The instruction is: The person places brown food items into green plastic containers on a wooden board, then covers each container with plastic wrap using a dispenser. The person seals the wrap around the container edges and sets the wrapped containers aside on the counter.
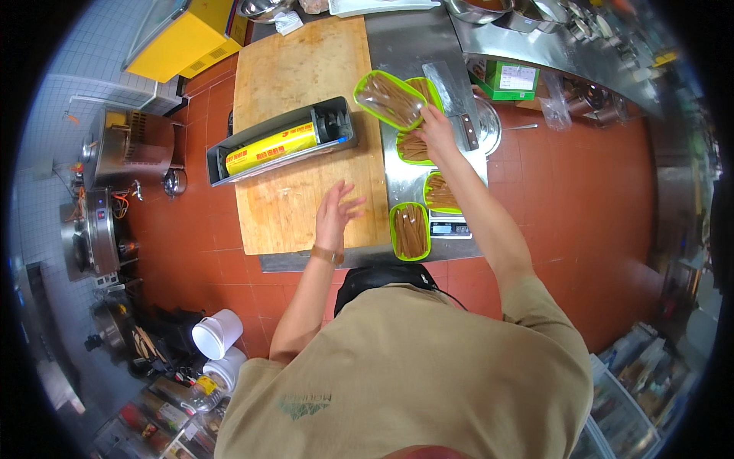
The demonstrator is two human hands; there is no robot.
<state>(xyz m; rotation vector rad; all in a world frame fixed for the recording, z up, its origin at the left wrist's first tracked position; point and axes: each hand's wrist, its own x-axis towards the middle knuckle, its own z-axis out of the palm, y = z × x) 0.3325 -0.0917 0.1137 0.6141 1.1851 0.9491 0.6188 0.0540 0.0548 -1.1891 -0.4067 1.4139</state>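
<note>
My right hand (pixel 436 133) grips the end of a green tray wrapped in clear film (pixel 391 100), with brown strips of food inside. That tray is over other green trays at the back right of the steel table. Beneath it show a rear tray (pixel 423 87) and another tray of strips (pixel 414 148). Closer to me are a tray on the scale (pixel 441 192) and a front tray (pixel 410 231). My left hand (pixel 337 209) hovers with fingers apart above the wooden cutting board (pixel 304 221), holding nothing. Beyond it lies a cling film dispenser (pixel 281 140) with a yellow roll.
A cleaver (pixel 450 97) lies right of the trays, its riveted handle towards me. The digital scale (pixel 450 228) sits near the table's front edge. Metal bowls (pixel 266 8) stand at the back. A green box (pixel 507 80) is under the right-hand counter.
</note>
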